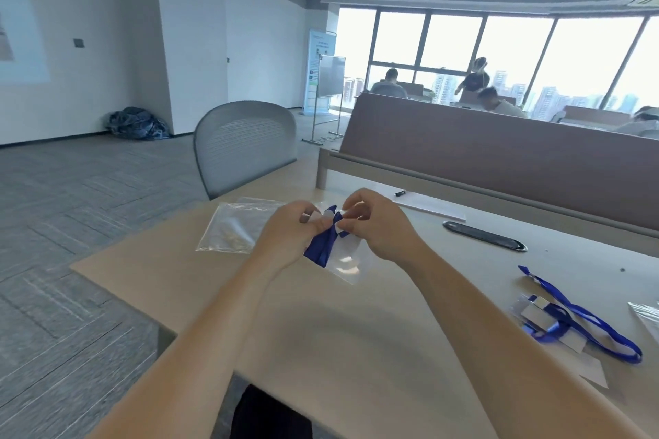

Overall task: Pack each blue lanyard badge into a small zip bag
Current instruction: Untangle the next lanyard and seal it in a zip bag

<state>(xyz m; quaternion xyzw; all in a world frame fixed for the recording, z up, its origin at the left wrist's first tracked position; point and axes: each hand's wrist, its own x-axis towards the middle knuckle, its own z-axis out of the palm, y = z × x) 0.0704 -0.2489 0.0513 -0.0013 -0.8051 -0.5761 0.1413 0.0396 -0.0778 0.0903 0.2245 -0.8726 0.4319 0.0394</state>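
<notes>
Above the far middle of the beige table (356, 331), my left hand (290, 230) and my right hand (374, 224) hold one small clear zip bag (347, 260) between them. A folded blue lanyard (322, 242) is bunched in the bag's left side, and both hands pinch the bag's top edge. The badge card is hidden behind my fingers. More blue lanyard badges (570, 321) lie tangled on the table at the right. A pile of empty clear zip bags (233, 226) lies on the table to the left of my hands.
A grey mesh chair (244, 142) stands beyond the table's left corner. A brown divider panel (499, 160) runs along the far edge, with a white paper sheet (431, 205) and a black cable slot (485, 235) before it. Another clear bag (647, 317) lies at the right edge. People sit behind the divider.
</notes>
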